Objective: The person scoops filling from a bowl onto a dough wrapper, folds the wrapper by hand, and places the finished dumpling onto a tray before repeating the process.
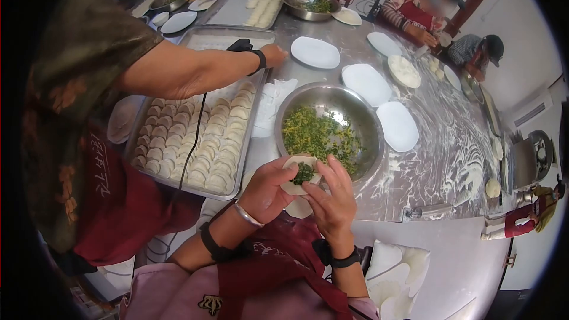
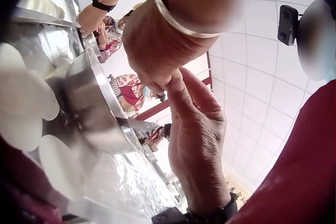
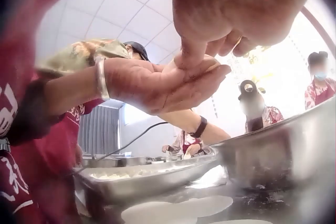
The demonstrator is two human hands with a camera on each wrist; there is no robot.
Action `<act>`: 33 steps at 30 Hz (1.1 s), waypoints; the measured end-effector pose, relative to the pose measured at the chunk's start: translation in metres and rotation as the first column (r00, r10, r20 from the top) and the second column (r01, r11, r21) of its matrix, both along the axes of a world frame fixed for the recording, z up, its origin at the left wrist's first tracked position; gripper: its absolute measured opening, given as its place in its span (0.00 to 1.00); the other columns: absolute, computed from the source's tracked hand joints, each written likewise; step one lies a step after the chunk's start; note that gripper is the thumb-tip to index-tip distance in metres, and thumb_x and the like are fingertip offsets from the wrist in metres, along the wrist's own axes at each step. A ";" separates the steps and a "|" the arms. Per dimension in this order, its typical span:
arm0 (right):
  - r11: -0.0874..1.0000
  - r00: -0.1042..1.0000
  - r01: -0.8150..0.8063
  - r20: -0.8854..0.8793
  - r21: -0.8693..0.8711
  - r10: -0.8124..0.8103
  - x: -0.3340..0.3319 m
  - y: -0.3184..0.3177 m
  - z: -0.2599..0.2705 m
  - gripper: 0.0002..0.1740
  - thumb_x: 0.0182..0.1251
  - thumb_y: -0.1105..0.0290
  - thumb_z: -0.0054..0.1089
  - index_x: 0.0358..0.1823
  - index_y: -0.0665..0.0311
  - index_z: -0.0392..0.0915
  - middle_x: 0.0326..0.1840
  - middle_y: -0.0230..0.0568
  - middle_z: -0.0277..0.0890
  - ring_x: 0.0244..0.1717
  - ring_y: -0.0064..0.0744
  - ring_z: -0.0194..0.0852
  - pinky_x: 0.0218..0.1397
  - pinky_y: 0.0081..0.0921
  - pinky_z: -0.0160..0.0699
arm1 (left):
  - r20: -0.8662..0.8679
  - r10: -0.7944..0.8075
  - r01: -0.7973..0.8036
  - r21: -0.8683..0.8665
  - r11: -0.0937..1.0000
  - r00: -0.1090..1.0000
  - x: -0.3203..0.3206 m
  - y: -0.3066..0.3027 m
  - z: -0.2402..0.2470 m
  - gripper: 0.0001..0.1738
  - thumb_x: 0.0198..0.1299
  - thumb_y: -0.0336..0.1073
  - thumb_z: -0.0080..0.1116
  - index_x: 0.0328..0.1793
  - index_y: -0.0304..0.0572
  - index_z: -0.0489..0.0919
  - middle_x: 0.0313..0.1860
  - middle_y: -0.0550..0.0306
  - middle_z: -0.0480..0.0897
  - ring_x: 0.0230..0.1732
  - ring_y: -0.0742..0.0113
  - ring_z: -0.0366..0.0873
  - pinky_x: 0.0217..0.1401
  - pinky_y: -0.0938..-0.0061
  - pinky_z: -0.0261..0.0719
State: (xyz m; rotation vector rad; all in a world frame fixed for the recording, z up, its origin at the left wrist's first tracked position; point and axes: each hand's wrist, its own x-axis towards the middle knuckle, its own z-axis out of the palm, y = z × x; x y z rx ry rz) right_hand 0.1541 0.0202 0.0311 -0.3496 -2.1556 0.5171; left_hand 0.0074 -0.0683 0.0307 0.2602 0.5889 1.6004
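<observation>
A round dumpling wrapper [image 1: 294,187] with a heap of green filling [image 1: 304,172] lies cupped in my left hand [image 1: 278,178], whose fingers curl under it. My right hand [image 1: 325,176] pinches the wrapper's right edge between thumb and fingers. Both hands hover at the near rim of a steel bowl [image 1: 361,112] that holds chopped green filling [image 1: 317,133]. In the right wrist view my right hand [image 3: 197,58] presses a thumb into the wrapper [image 3: 209,66] lying on my left hand [image 3: 157,85]. The left wrist view shows my left hand [image 2: 168,77] meeting my right hand [image 2: 197,140] beside the bowl [image 2: 92,103].
A metal tray [image 1: 246,160] filled with rows of folded dumplings stands left of the bowl. Another person's arm [image 1: 195,71] reaches over it. White plates [image 1: 397,125] and loose wrappers [image 1: 299,207] lie on the floured steel table [image 1: 450,160]. Other people work at the far end.
</observation>
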 end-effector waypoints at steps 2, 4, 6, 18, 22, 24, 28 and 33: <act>1.000 1.000 0.003 -0.011 -0.010 -0.003 -0.002 0.000 0.003 0.13 0.46 0.76 0.74 0.37 0.62 0.85 0.59 0.49 0.80 0.66 0.59 0.73 0.65 0.49 0.74 | -0.015 0.005 -0.006 -0.013 1.000 1.000 0.001 -0.002 0.005 0.23 0.74 0.37 0.49 0.71 0.35 0.70 0.62 0.53 0.78 0.62 0.64 0.77 0.66 0.63 0.76; 0.999 0.999 0.021 -0.031 -0.038 -0.022 -0.005 0.000 0.006 0.12 0.47 0.76 0.74 0.35 0.64 0.84 0.58 0.50 0.80 0.65 0.59 0.74 0.65 0.48 0.74 | -0.026 0.013 -0.014 -0.016 1.000 1.000 0.005 -0.003 0.003 0.23 0.74 0.37 0.50 0.71 0.35 0.70 0.62 0.53 0.78 0.62 0.64 0.77 0.67 0.63 0.75; 0.995 0.997 0.052 -0.058 -0.086 -0.057 -0.009 -0.001 0.009 0.11 0.49 0.77 0.73 0.35 0.66 0.84 0.57 0.51 0.81 0.65 0.58 0.74 0.65 0.46 0.75 | -0.045 0.022 -0.023 -0.013 1.000 0.999 0.008 -0.002 0.003 0.23 0.74 0.38 0.50 0.71 0.34 0.70 0.63 0.54 0.78 0.63 0.64 0.76 0.68 0.62 0.74; 0.915 0.971 0.072 -0.182 -0.398 -0.156 -0.017 -0.006 0.014 0.08 0.54 0.81 0.69 0.37 0.68 0.84 0.53 0.50 0.84 0.63 0.53 0.77 0.66 0.42 0.74 | -0.796 0.123 -0.142 0.047 0.989 0.593 0.011 -0.004 0.024 0.23 0.68 0.36 0.60 0.65 0.29 0.76 0.52 0.54 0.84 0.52 0.74 0.80 0.56 0.76 0.81; 0.916 0.962 0.057 -0.223 -0.398 -0.157 -0.022 -0.006 0.014 0.08 0.55 0.81 0.68 0.37 0.69 0.84 0.52 0.50 0.84 0.63 0.53 0.78 0.66 0.42 0.74 | -0.773 0.149 -0.212 0.020 0.977 0.616 0.015 -0.003 0.029 0.20 0.66 0.33 0.62 0.62 0.30 0.80 0.50 0.54 0.85 0.50 0.74 0.81 0.51 0.78 0.80; 0.918 0.958 0.055 -0.238 -0.392 -0.159 -0.024 -0.005 0.013 0.08 0.55 0.81 0.68 0.38 0.69 0.84 0.51 0.51 0.84 0.62 0.53 0.78 0.66 0.42 0.74 | -0.775 0.178 -0.237 0.037 0.971 0.607 0.017 -0.002 0.025 0.20 0.67 0.32 0.61 0.62 0.30 0.80 0.51 0.53 0.85 0.51 0.75 0.81 0.51 0.78 0.81; 0.879 0.949 0.076 -0.237 -0.470 -0.209 -0.028 -0.003 0.012 0.13 0.57 0.81 0.68 0.45 0.70 0.84 0.57 0.52 0.82 0.64 0.51 0.77 0.68 0.39 0.72 | -0.719 0.276 -0.285 0.113 0.952 0.637 0.014 0.008 0.019 0.22 0.69 0.33 0.59 0.65 0.27 0.76 0.55 0.48 0.83 0.54 0.68 0.81 0.57 0.73 0.82; 0.658 0.911 -0.040 -0.298 -0.752 -0.286 -0.025 -0.013 0.004 0.19 0.61 0.81 0.66 0.55 0.71 0.82 0.66 0.54 0.76 0.68 0.43 0.74 0.71 0.34 0.69 | -0.547 0.363 -0.333 0.156 0.930 0.754 0.012 0.008 0.012 0.26 0.72 0.36 0.56 0.69 0.23 0.70 0.61 0.42 0.79 0.61 0.57 0.79 0.65 0.62 0.81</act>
